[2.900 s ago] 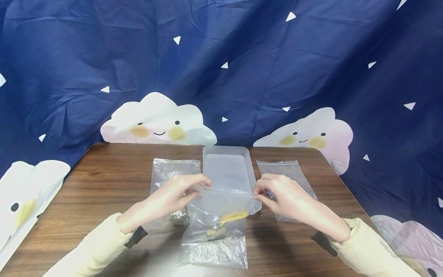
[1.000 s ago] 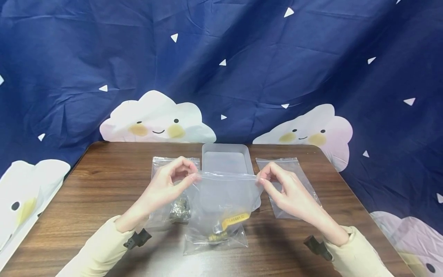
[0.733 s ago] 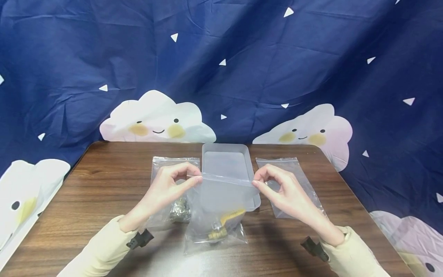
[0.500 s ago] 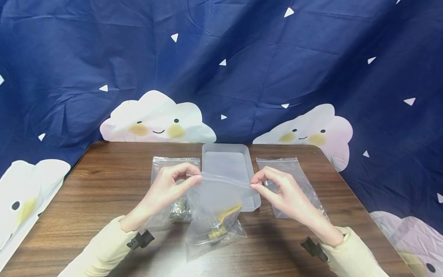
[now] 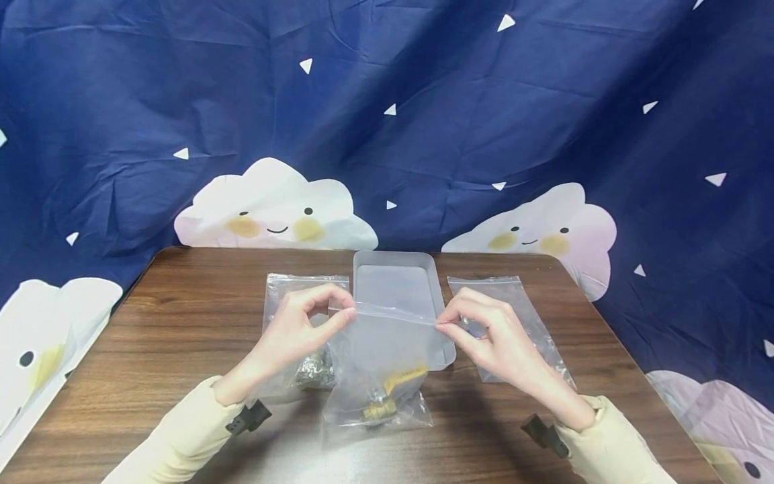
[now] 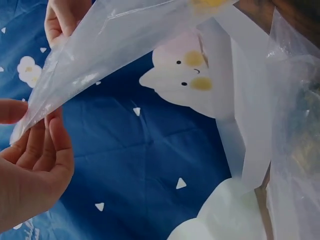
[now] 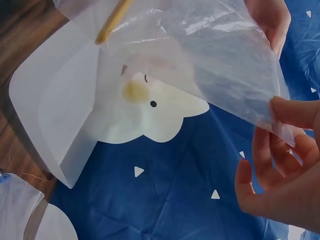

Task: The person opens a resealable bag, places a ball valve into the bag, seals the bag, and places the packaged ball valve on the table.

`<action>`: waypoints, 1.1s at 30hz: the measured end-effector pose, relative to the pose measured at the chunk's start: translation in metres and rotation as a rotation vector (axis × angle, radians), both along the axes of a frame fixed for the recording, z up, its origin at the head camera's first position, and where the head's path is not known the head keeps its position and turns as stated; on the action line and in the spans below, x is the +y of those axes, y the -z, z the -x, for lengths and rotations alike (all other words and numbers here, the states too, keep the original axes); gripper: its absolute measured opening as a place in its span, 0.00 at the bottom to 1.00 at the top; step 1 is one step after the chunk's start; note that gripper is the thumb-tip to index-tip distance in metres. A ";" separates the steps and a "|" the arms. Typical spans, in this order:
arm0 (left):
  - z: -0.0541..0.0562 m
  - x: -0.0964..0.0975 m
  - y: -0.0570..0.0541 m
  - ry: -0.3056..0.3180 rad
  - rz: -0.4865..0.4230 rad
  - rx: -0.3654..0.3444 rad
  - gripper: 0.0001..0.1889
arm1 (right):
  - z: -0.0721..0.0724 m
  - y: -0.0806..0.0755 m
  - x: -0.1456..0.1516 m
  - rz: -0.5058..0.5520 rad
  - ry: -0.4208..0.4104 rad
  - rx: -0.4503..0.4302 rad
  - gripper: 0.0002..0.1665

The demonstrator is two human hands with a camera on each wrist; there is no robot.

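Near the front middle of the table, a clear zip bag (image 5: 357,363) stands upright in the head view. Through its plastic shows a brass ball valve (image 5: 379,408) with a yellow lever. My left hand (image 5: 296,329) pinches the bag's top left corner between thumb and fingers. At the top right end my right hand (image 5: 496,333) pinches the zip edge, which slants slightly down to the right. In the left wrist view the left thumb and fingers grip the bag's corner (image 6: 90,55). The right wrist view has the right hand (image 7: 285,170) gripping the opposite corner.
A translucent plastic tray (image 5: 396,257) lies behind the held bag. To its left is another zip bag (image 5: 277,286) holding a wrapped metallic-looking lump (image 5: 314,370). On the right a third zip bag (image 5: 523,309) lies flat, partly behind my right hand. A blue cloud-printed curtain (image 5: 423,134) hangs behind.
Both hands have risen since the earliest frame, lifting the bag's top edge so that it stands upright. Over the last second the right hand has shifted left and slightly down.
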State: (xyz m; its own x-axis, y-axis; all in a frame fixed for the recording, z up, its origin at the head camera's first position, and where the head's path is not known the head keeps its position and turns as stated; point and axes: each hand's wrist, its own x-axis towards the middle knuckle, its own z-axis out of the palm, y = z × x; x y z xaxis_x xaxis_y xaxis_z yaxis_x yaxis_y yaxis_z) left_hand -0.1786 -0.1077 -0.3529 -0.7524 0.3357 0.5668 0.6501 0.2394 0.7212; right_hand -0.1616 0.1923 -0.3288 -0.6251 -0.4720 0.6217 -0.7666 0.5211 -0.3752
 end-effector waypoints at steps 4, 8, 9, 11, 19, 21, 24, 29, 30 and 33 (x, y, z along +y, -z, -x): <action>-0.001 0.003 -0.002 -0.027 0.026 0.024 0.06 | -0.002 -0.001 -0.001 0.016 0.030 -0.027 0.10; -0.002 0.006 -0.005 -0.034 0.042 0.043 0.05 | -0.005 0.001 -0.003 0.026 0.039 -0.066 0.10; -0.002 0.006 -0.005 -0.028 0.043 0.050 0.04 | -0.005 0.002 -0.004 0.031 0.036 -0.075 0.11; -0.001 0.007 -0.006 -0.010 0.038 0.058 0.03 | -0.005 0.004 -0.005 0.040 0.035 -0.093 0.11; -0.001 0.006 -0.005 0.029 0.030 0.074 0.04 | -0.004 0.004 -0.009 0.047 0.016 -0.107 0.06; -0.001 0.007 -0.005 0.037 0.032 0.065 0.04 | -0.004 0.003 -0.010 0.051 0.002 -0.083 0.06; -0.002 0.008 -0.007 0.030 0.058 0.056 0.05 | -0.005 0.002 -0.012 0.061 0.002 -0.066 0.07; -0.004 0.013 -0.011 0.028 0.089 0.031 0.06 | -0.007 0.001 -0.013 0.071 0.016 -0.115 0.09; -0.004 0.014 -0.011 0.035 0.084 0.026 0.05 | -0.007 0.001 -0.013 0.071 0.015 -0.128 0.09; -0.003 0.016 -0.011 0.066 0.053 0.017 0.03 | -0.007 0.000 -0.015 0.061 0.009 -0.159 0.07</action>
